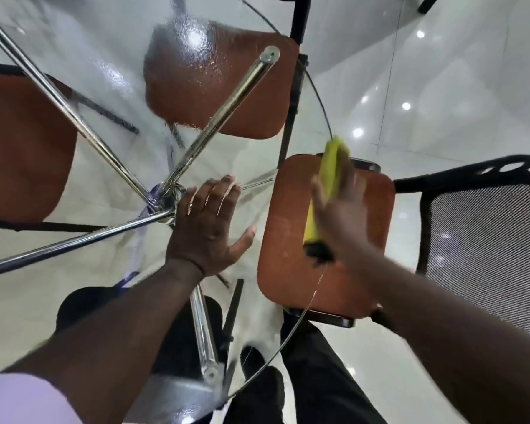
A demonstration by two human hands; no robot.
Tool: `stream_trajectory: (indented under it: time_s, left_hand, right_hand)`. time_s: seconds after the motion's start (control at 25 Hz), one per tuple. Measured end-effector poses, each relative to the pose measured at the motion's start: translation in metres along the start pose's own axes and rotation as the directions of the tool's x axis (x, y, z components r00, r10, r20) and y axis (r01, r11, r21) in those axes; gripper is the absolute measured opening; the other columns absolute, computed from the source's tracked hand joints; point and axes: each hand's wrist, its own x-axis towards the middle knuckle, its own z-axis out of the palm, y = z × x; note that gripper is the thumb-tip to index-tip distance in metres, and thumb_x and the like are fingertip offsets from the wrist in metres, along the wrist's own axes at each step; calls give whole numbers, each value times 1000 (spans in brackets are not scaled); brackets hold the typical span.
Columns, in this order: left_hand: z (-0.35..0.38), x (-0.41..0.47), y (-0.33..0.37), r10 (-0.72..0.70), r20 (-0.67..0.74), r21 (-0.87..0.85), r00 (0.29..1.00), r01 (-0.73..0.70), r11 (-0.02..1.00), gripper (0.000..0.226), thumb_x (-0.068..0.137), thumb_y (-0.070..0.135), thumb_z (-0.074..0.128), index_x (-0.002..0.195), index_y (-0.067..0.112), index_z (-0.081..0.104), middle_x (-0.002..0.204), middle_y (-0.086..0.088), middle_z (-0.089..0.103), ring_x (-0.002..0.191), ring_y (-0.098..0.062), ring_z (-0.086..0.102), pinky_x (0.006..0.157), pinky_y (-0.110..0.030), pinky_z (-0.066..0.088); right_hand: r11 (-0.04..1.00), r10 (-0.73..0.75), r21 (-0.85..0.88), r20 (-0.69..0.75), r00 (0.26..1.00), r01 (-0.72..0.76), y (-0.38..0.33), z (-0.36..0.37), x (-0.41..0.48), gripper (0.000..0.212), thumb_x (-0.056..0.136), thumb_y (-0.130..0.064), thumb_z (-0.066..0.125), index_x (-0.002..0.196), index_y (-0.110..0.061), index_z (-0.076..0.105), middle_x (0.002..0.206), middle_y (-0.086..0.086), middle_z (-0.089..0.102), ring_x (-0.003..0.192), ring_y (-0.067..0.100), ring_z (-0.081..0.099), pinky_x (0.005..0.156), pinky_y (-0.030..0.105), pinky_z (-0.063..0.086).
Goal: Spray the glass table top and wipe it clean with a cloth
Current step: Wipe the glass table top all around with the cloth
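The round glass table top fills the left and middle of the head view, with spray droplets on its far part. My left hand lies flat on the glass near the middle, fingers spread, holding nothing. My right hand, blurred by motion, holds a yellow cloth with a dark lower end against the table's right rim. No spray bottle is in view.
Chrome legs cross under the glass at a hub. Brown chair seats show at the left, far middle and right. A black mesh chair stands at the right. My dark trousers are below, on a glossy white floor.
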Motion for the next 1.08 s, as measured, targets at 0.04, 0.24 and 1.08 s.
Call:
stream_trajectory:
  time_s: [0.04, 0.24, 1.08]
  left_hand:
    - [2, 1, 0, -11, 3, 4, 1000, 11, 1000, 78, 93, 62, 54, 153, 13, 46, 163, -9, 41, 146, -34, 41, 119, -57, 32]
    - [-14, -37, 0, -93, -101, -88, 991, 84, 993, 78, 97, 60, 56, 156, 12, 44, 168, -10, 36, 151, -34, 38, 122, -58, 27]
    - [2, -422, -92, -516, -90, -35, 852, 516, 856, 68, 108, 42, 40, 167, 17, 18, 176, -8, 12, 163, -30, 13, 129, -54, 19]
  right_hand:
    - [998, -61, -28, -25, 998, 60, -4, -3, 25, 73, 109, -56, 51, 169, -51, 11, 159, 14, 38, 121, 46, 65, 94, 45, 50]
    - [992, -24, -126, -58, 998, 16, 26, 20, -106, 75, 108, -63, 45, 168, -56, 1, 177, 13, 11, 141, 49, 54, 106, 55, 51]
    - [436, -736, -329, 405, 542, 838, -5, 193, -335, 58, 114, -54, 39, 170, -48, 26, 184, 11, 8, 170, 36, 7, 134, 53, 17]
